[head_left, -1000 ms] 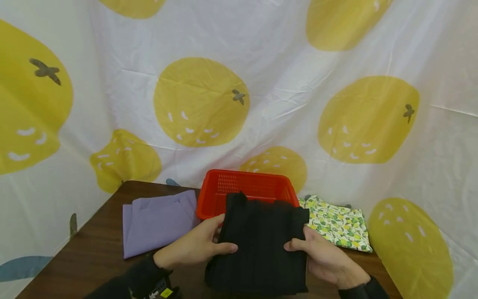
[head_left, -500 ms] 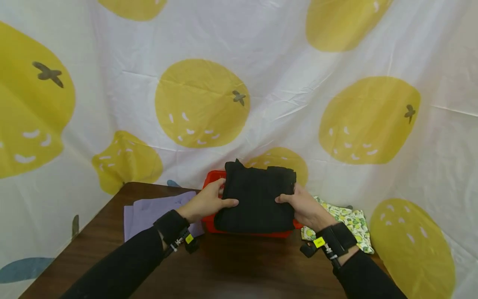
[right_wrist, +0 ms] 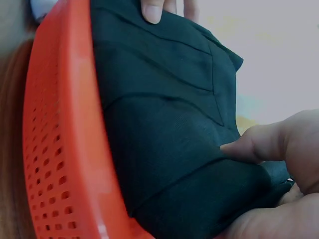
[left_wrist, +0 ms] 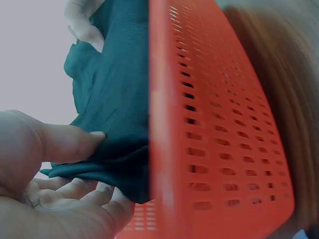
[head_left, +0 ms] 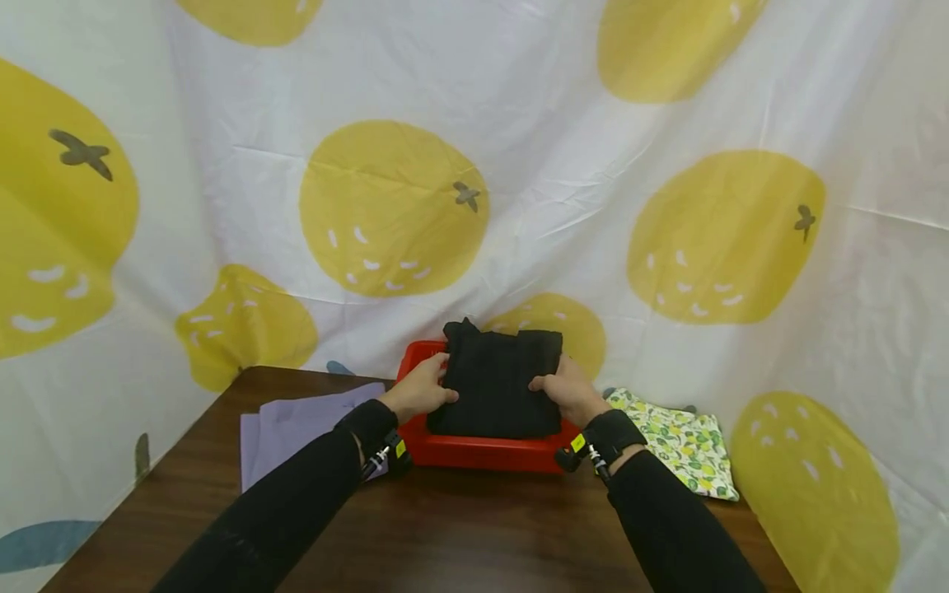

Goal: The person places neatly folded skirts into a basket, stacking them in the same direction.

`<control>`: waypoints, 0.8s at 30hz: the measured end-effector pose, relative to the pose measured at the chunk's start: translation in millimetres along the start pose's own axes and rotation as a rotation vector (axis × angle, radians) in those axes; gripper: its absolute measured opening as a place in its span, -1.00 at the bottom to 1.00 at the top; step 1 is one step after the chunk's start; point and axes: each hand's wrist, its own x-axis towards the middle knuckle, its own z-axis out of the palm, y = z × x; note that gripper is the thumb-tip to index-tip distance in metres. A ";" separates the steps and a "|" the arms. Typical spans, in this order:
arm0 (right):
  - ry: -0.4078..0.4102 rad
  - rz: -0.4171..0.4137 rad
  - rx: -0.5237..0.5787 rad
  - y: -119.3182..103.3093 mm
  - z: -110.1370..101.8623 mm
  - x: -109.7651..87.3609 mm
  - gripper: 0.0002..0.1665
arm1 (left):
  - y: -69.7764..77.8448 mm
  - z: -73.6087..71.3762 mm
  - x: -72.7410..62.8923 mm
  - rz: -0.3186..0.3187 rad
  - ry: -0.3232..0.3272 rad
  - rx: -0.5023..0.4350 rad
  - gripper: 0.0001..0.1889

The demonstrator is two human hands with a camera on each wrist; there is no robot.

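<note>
A folded black garment [head_left: 500, 387] is held between both hands, its lower edge down inside the rim of a red plastic basket [head_left: 482, 453]. My left hand [head_left: 421, 389] grips its left side, thumb on top and fingers underneath, as the left wrist view shows with the dark cloth [left_wrist: 112, 114]. On the opposite side my right hand [head_left: 569, 387] pinches the garment the same way. In the right wrist view, seams and folds cross the cloth [right_wrist: 164, 114] beside the basket's rim [right_wrist: 82, 119]. The basket's inside is mostly hidden beneath the garment.
A folded lavender cloth [head_left: 296, 436] lies on the brown table [head_left: 482, 527] left of the basket. To the right sits a folded white cloth with a green and yellow lemon print [head_left: 678, 441]. A lemon-patterned curtain [head_left: 549, 206] hangs close behind.
Both hands have carried the black garment forward, away from the body, from in front of the basket to over it, then lowered it within the rim. The side cloths stayed put.
</note>
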 end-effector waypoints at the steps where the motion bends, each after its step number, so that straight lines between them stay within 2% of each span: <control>1: 0.004 0.008 -0.011 1.7 1.6 1.1 -0.06 | -14.9 1.5 11.9 -0.014 0.001 0.013 0.02; 3: -0.003 0.025 -0.023 4.7 4.6 1.8 -0.10 | -43.3 5.2 33.5 -0.031 -0.002 0.040 0.05; 5: -0.024 0.048 -0.027 6.8 6.9 1.9 -0.05 | -61.9 7.9 46.3 -0.056 -0.006 0.032 0.06; 7: -0.033 0.067 -0.046 8.7 9.3 2.4 0.03 | -72.0 8.6 51.2 -0.067 -0.003 0.012 0.07; 9: -0.039 0.085 -0.100 11.8 9.9 3.9 0.15 | -74.4 7.8 48.1 -0.065 0.010 0.030 0.05; 12: -0.020 0.070 -0.291 29.7 4.0 17.1 0.18 | -61.3 5.3 28.4 -0.045 0.032 0.132 -0.06; 15: 0.027 0.016 -0.515 48.3 -4.5 29.7 0.18 | -25.4 -0.4 -10.1 0.009 0.057 0.256 -0.26; 17: 0.049 -0.010 -0.590 50.6 -6.9 27.7 0.18 | -2.1 -4.8 -36.0 0.058 0.070 0.294 -0.40; 19: 0.035 -0.030 -0.571 40.6 -4.9 13.0 0.10 | 18.0 -8.8 -59.7 0.087 0.082 0.307 -0.52; 20: 0.018 -0.038 -0.552 35.1 -3.6 4.4 0.05 | 22.1 -10.9 -67.7 0.110 0.091 0.324 -0.56; 24: 0.010 -0.108 -0.540 20.8 -0.1 -25.9 -0.16 | 23.2 -18.4 -88.9 0.174 0.140 0.380 -0.65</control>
